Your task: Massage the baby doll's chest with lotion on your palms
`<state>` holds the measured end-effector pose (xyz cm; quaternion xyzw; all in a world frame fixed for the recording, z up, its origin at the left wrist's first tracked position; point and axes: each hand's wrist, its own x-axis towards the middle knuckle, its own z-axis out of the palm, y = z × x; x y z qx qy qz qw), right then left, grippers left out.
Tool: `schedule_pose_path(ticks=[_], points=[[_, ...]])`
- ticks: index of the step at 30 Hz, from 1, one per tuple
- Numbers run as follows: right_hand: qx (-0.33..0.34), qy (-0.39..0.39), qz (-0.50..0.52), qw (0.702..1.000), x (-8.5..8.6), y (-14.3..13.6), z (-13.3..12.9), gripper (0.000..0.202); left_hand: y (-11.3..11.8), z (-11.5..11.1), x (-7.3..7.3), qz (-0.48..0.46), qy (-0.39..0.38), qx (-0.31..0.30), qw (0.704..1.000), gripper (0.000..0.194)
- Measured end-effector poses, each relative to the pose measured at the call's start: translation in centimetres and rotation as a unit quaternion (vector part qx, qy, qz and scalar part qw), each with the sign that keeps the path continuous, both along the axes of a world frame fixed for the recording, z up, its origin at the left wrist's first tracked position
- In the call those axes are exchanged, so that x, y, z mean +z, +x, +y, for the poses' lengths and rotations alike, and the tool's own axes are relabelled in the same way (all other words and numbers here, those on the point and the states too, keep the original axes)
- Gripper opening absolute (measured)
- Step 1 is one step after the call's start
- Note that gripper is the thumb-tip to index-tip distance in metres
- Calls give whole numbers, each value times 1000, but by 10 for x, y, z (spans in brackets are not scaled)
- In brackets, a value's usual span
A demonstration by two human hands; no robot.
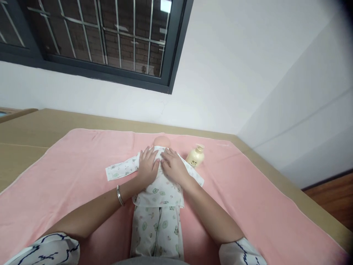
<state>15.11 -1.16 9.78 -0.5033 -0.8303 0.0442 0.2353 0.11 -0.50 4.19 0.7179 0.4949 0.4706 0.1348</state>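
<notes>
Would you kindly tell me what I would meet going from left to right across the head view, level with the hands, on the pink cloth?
The outstretched white printed sleeve → left hand → right hand → cream-coloured pump bottle.

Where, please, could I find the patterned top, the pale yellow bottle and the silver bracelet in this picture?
Patterned top [160, 192]: head view, on its lower front.
Pale yellow bottle [195, 157]: head view, on the middle of its body.
Silver bracelet [120, 195]: head view, on its band.
</notes>
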Motion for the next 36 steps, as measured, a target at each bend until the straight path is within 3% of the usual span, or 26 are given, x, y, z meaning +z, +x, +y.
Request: schedule_pose_path(ticks=[3, 5, 7, 10, 12, 14, 17, 21, 25, 28, 29, 32, 36], points=[[-41, 50, 33, 997, 27, 16, -5, 43, 18, -7, 30, -120, -24, -108, 987, 42], [-91, 70, 42, 992, 45, 32, -9, 45, 38, -5, 51, -242, -97, -167, 951, 41], [-150, 58, 30, 987, 59, 49, -9, 46, 62, 4, 69, -371, -187, -233, 879, 41], [-224, 23, -12, 974, 68, 72, -4, 48, 94, 27, 87, -540, -360, -284, 705, 55], [-251, 9, -44, 967, 66, 79, 3, 51, 108, 43, 94, -592, -440, -286, 611, 66], [-260, -4, -83, 962, 60, 80, 9, 53, 116, 56, 98, -628, -470, -280, 553, 72], [-256, 1, -149, 955, 53, 72, 11, 50, 122, 67, 100, -665, -474, -278, 506, 73], [-264, 30, -167, 950, 54, 67, 9, 41, 124, 68, 99, -679, -470, -275, 492, 73], [-267, 25, -140, 953, 55, 69, 10, 45, 118, 59, 97, -670, -476, -260, 507, 71], [-243, 34, -109, 963, 51, 54, 5, 53, 107, 43, 98, -653, -451, -287, 537, 53], [-218, 46, -93, 970, 49, 44, -1, 56, 101, 35, 98, -650, -419, -301, 557, 48], [-135, 97, -53, 985, 40, 6, -28, 58, 87, 1, 95, -661, -306, -309, 612, 57], [81, 164, -85, 979, 34, -26, -67, 70, 80, -55, 81, -722, -150, -252, 627, 46]])
